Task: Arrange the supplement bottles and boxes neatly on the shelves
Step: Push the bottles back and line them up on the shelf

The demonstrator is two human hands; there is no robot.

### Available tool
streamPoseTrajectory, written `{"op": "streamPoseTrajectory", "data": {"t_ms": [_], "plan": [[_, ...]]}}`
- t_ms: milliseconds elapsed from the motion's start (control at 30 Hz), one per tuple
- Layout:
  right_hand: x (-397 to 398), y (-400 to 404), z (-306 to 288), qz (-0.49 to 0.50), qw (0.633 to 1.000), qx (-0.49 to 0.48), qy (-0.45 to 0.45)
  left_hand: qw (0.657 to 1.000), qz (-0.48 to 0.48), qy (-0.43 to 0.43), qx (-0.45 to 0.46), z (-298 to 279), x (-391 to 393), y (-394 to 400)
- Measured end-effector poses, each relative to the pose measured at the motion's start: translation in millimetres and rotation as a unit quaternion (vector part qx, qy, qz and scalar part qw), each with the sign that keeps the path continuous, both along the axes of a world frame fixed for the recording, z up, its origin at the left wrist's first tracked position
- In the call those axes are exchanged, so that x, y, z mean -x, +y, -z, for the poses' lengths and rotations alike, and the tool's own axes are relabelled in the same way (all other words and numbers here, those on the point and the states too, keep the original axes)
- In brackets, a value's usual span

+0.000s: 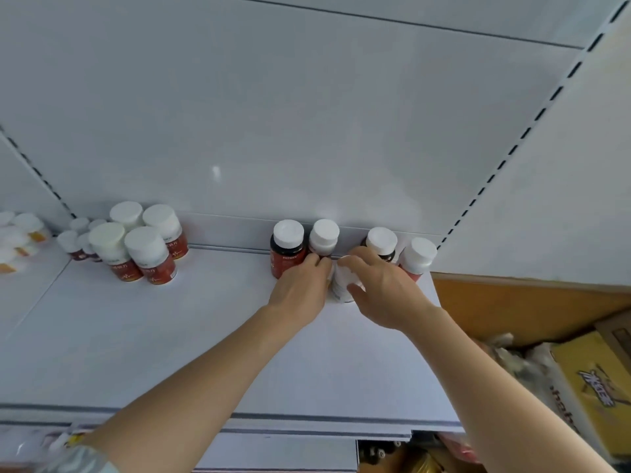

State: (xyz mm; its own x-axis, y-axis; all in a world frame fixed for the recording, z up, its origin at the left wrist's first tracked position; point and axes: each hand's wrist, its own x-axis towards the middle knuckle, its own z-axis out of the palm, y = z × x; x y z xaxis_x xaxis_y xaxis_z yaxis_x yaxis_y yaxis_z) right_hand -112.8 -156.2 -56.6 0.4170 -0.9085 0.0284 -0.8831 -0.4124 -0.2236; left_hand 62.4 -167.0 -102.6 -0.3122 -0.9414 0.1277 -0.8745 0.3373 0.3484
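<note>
On the white shelf (170, 336), a row of white-capped supplement bottles stands against the back wall: a dark one with a red label (287, 245), a second (323, 237), a third (381, 241) and a pale one (417, 256) at the right end. In front of this row a white bottle (342, 285) stands between my hands. My left hand (300, 285) presses its left side, fingertips also touching the back row. My right hand (379, 288) wraps over its cap and right side.
A cluster of red-labelled, white-capped bottles (136, 245) stands at the back left, with smaller bottles (76, 240) behind it. More bottles (17, 237) sit on the neighbouring shelf at far left. Cardboard boxes (580, 380) lie below at right.
</note>
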Motion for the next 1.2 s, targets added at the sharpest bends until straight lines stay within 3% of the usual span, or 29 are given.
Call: {"op": "streamPoseTrajectory", "data": {"t_ms": [300,600,767,1200], "plan": [[15.3,10.8,5.7,-0.037,0.994,0.011,-0.099,0.998,-0.007,0.064,0.012,1.6,-7.0,11.2],[-28.3,14.0,-13.9,-0.084,0.968,0.053,-0.232,0.952,-0.066,0.267,-0.136,-35.8,-79.2,39.3],[-79.6,22.6,-20.9,-0.102,0.960,0.034,-0.257,0.944,-0.088,0.294,-0.123,-52.4,-128.1,64.1],[-283.9,85.7,-32.0,-0.162,0.951,0.058,-0.256,0.962,-0.135,0.228,-0.069,-61.4,-322.2,142.3]]}}
